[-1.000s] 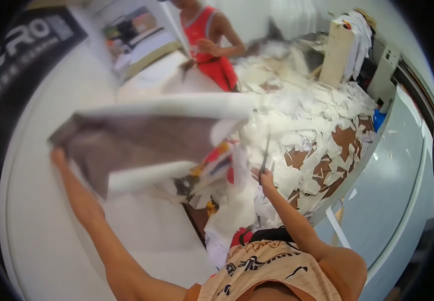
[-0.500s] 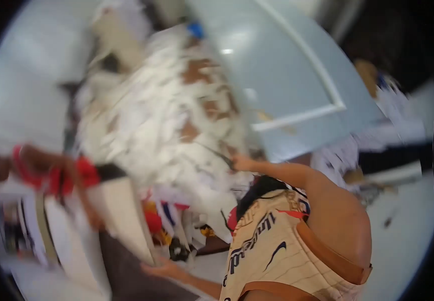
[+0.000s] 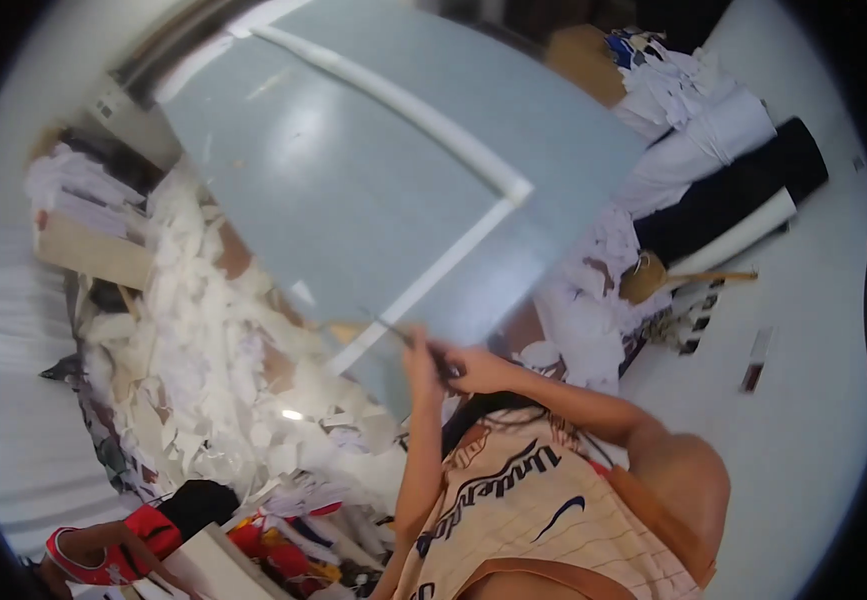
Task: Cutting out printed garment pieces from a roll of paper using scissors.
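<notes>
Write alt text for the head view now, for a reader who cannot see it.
A person's right hand and left hand meet at dark scissors beside a blue-grey table. White scraps litter the brown floor; a co-worker in red is at lower left.

Dark, slender metal scissors [image 3: 398,331] are held just below the frame's centre, tips slanting toward the upper left.

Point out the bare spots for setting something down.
The table has a bare patch inside the corner where white band and strip meet, another outside it. Crowded: the near edge, with left hand, right hand and scissors; left of the table, scraps; beyond the right edge, white heaps and a black roll.
</notes>
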`<state>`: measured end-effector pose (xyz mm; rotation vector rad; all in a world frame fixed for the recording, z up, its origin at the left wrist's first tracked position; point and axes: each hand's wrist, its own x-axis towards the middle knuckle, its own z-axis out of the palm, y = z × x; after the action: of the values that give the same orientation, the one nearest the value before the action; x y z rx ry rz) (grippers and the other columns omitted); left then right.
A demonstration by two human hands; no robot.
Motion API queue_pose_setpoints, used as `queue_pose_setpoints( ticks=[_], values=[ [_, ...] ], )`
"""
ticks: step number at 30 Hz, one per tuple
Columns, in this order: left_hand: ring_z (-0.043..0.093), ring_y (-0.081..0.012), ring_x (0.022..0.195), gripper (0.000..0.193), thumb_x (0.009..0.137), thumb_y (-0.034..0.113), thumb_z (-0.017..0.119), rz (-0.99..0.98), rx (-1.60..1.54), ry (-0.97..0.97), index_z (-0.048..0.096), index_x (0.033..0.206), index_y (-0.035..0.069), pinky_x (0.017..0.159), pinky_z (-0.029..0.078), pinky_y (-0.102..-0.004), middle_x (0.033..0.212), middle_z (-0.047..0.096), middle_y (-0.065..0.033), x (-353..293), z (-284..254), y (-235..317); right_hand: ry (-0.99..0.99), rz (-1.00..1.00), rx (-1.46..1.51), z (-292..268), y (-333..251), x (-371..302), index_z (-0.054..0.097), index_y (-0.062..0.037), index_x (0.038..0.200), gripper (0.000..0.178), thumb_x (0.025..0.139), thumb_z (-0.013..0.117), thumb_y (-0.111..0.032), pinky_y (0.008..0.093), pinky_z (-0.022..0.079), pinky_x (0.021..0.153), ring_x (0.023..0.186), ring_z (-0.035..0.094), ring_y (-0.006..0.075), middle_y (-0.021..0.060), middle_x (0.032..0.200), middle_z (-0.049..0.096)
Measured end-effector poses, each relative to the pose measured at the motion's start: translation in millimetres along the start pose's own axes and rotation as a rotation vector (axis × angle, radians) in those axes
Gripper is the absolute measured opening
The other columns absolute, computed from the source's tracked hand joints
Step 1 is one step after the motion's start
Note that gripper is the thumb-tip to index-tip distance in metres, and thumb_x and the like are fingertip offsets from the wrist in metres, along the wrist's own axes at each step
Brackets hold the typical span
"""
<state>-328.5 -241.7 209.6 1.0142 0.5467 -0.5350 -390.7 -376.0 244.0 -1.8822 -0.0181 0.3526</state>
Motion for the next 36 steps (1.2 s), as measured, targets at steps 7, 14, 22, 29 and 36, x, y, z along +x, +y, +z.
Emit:
queue_pose_setpoints(
  ticks=[7,14,22,29,36],
  values=[
    [0.045,-0.0122,0.047,0.028,0.103,0.029,0.059,0.225,0.087,0.253,0.051,0.115,0.005,0.047,0.046,-0.0298,0.064,0.045,-0.0003,145,98,-108,0.711,-0.086,-0.400,-402,239,106,0.061,-0.0045,0.132,0.060,0.077,0.077,-0.017,0.0408,0.052,0.094,0.110,0.066,0.0303,0.0179,0.121,0.068],
    [0.046,-0.0105,0.044,0.039,0.102,0.026,0.060,0.321,0.435,0.476,0.051,0.131,0.001,0.040,0.040,-0.0279,0.060,0.048,-0.0009,157,100,-123,0.469,-0.202,-0.562,-435,275,176,0.058,-0.0044,0.132,0.055,0.079,0.073,-0.013,0.0466,0.053,0.088,0.099,0.066,0.0418,0.0180,0.104,0.069],
    [0.047,-0.0106,0.043,0.035,0.101,0.026,0.062,0.379,0.363,0.591,0.056,0.127,0.003,0.040,0.040,-0.0275,0.058,0.049,0.0001,106,109,-150,0.298,-0.592,-0.769,-432,179,158,0.066,-0.0061,0.119,0.048,0.075,0.081,-0.021,0.0426,0.055,0.064,0.073,0.069,0.0335,0.0153,0.083,0.069],
    [0.047,-0.0101,0.044,0.032,0.100,0.024,0.063,0.530,0.299,0.687,0.057,0.125,0.005,0.040,0.039,-0.0282,0.059,0.049,0.0001,91,27,-185,0.185,-0.896,-0.767,-356,-60,165,0.073,-0.0054,0.102,0.040,0.072,0.087,-0.028,0.0358,0.053,0.056,0.060,0.068,0.0232,0.0111,0.068,0.067],
    [0.048,-0.0096,0.049,0.028,0.099,0.022,0.064,0.683,0.134,0.905,0.059,0.123,0.008,0.043,0.040,-0.0279,0.064,0.050,0.0010,62,-30,-199,0.129,-0.895,-0.911,-261,-241,184,0.074,0.0029,0.093,0.042,0.068,0.075,-0.031,0.0341,0.055,0.059,0.057,0.068,0.0238,0.0146,0.064,0.068]
  ],
)
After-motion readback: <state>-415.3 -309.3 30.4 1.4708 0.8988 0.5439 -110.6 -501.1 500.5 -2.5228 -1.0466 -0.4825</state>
